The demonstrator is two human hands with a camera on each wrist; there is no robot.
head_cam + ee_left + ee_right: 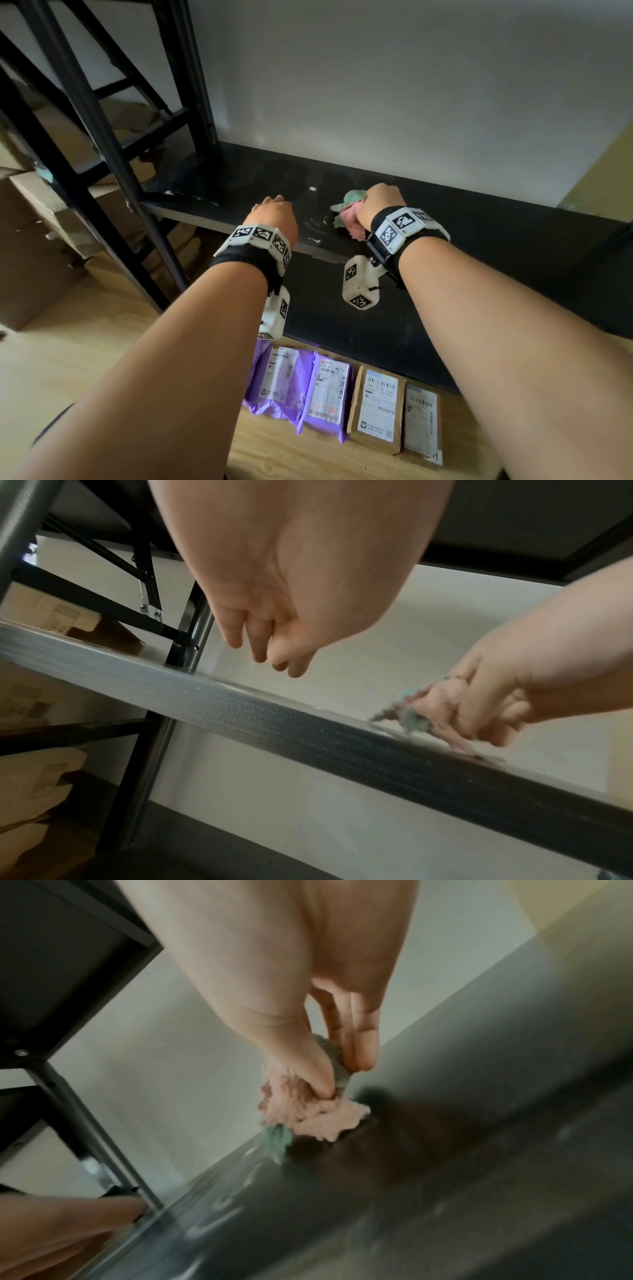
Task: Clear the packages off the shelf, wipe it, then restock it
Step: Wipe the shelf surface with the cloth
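The black shelf [445,267] holds no packages and shows pale smears near its front left. My right hand [378,205] grips a bunched pink and green cloth [347,216] and holds it down on the shelf top; in the right wrist view the thumb and fingers [363,1042] pinch the cloth [308,1110]. My left hand [272,216] hovers just left of it over the shelf's front edge [308,721], fingers [270,653] hanging loosely curled and holding nothing. Two purple mailers [291,380] and two brown parcels [376,407] lie in a row on the floor below.
Black uprights and cross braces [102,144] of the rack stand at the left, with cardboard boxes [37,246] stacked behind them. A pale wall [411,102] backs the shelf. The floor [102,342] is light wood.
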